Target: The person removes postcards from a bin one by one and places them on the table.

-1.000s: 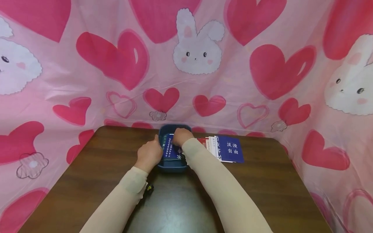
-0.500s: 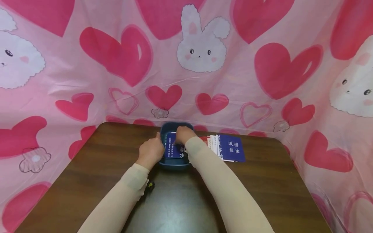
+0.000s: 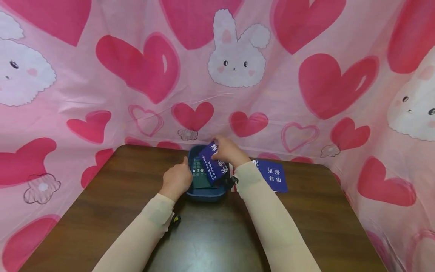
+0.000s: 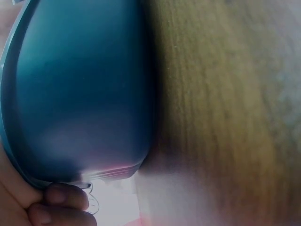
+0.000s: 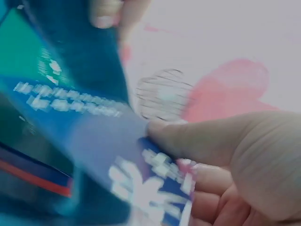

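A blue card (image 3: 211, 163) with white Chinese characters is pinched between thumb and fingers of my right hand (image 3: 231, 151). It hangs tilted over the dark blue plastic bin (image 3: 205, 197), blurred in the right wrist view. Inside the bin lies a dark green card (image 3: 200, 182) with printed characters. My left hand (image 3: 176, 176) grips the bin's left rim. In the left wrist view, the fingers (image 4: 66, 195) curl at the rim beside the bin's smooth outer wall (image 4: 84, 99).
Right of the bin lies a fanned row of cards, with a blue card (image 3: 276, 176) on its right end; my right forearm covers much of it. The brown wooden table (image 3: 306, 223) meets a pink curtain (image 3: 163, 90) with hearts and rabbits behind the bin.
My right hand has lifted the blue card out of the bin, tilting it and moving rightward, which uncovers the green card. The left hand stays at the bin's rim.
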Available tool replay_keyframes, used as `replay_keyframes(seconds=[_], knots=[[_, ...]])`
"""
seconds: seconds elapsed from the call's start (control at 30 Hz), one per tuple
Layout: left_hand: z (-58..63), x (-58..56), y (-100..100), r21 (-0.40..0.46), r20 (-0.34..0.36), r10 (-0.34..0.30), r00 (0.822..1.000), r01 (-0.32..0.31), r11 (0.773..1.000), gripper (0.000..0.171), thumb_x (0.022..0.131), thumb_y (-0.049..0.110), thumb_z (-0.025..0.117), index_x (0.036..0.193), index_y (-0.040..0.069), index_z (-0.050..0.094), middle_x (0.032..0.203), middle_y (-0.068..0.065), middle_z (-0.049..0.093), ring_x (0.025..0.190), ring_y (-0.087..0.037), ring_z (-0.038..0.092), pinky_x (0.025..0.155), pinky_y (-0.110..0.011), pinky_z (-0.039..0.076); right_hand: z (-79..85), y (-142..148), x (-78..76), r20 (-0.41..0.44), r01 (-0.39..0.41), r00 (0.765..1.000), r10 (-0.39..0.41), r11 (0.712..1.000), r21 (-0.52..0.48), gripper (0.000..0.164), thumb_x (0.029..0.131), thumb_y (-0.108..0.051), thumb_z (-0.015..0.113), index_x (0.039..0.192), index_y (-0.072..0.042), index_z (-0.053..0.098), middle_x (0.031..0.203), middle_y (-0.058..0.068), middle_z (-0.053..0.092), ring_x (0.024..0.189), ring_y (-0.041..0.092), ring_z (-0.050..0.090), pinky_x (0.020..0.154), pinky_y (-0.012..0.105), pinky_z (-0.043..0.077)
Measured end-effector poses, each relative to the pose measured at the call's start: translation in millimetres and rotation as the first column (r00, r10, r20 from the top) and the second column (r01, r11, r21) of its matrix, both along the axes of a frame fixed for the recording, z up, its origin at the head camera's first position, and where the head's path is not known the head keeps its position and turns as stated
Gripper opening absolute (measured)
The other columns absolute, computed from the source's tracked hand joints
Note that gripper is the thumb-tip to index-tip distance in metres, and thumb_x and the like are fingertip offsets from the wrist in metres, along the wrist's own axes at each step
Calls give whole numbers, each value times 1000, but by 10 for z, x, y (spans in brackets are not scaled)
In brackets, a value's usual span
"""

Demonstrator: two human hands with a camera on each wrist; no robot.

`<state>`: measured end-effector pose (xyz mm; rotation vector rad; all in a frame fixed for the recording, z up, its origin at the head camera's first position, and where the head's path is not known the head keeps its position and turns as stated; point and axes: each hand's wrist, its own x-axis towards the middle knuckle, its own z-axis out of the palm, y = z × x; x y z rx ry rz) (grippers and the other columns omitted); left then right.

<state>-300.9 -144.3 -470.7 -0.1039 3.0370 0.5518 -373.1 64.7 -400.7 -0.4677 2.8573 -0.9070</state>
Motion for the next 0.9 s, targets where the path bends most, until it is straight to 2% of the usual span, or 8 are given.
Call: replay_keyframes(seconds=[0.07,0.13,0.27,0.37,0.5,0.63,0.77,0.9], knots=[[1,-5,5,2,4,5,1000,-6,1000,67,117,31,51,177,6,37,85,-14,72,72,-32,65,59,-42,58,83,139,23,10,22,1000,-21,998,-61,90,93,-13,93,170,-17,47,169,16,58,145,39,66,119,56,59],[7,-4,9,6,4,6,1000,-6,1000,67,116,31,52,177,5,37,84,-13,71,72,-32,65,59,-41,57,141,295,38,24,36,999,-33,990,-134,96,94,-15,93,175,-21,41,170,16,57,143,40,67,114,56,63],[1,-3,6,21,1,0,1000,0,1000,68,116,30,53,177,5,37,82,-12,70,71,-32,65,58,-41,58,142,629,46,73,77,995,-60,966,-249,96,95,-20,93,176,-23,40,152,21,69,123,40,77,95,52,71],[-13,3,13,19,-7,-2,1000,2,1000,66,117,30,52,176,5,38,85,-14,72,70,-32,65,57,-41,58,77,863,55,92,114,991,-92,956,-270,90,97,-25,92,173,-19,43,136,24,77,107,36,82,90,48,72],[-21,9,32,18,-4,1,1000,-1,1000,66,117,31,52,176,5,38,88,-15,74,70,-31,65,57,-40,57,-25,1161,70,108,150,987,-123,943,-297,83,99,-29,91,168,-12,49,131,24,80,98,33,85,91,47,71],[-38,30,35,23,19,-1,1000,0,1000,69,116,31,54,177,5,36,80,-11,69,67,-30,64,55,-38,56,-121,1394,83,153,193,977,-151,927,-322,78,100,-28,89,166,-12,53,129,24,82,94,30,87,87,45,72],[-44,44,29,12,1,-1,1000,1,1000,69,115,30,55,177,5,38,75,-10,66,65,-30,63,54,-38,55,-155,1530,65,151,190,978,-145,918,-347,77,101,-26,88,167,-9,52,123,24,84,87,25,86,80,39,72],[-28,37,20,5,-22,3,1000,-3,1000,67,115,30,54,176,5,39,75,-10,66,65,-31,63,55,-40,56,-108,1618,57,152,169,981,-119,909,-381,80,101,-23,88,169,-6,49,122,25,84,83,22,85,77,39,72]])
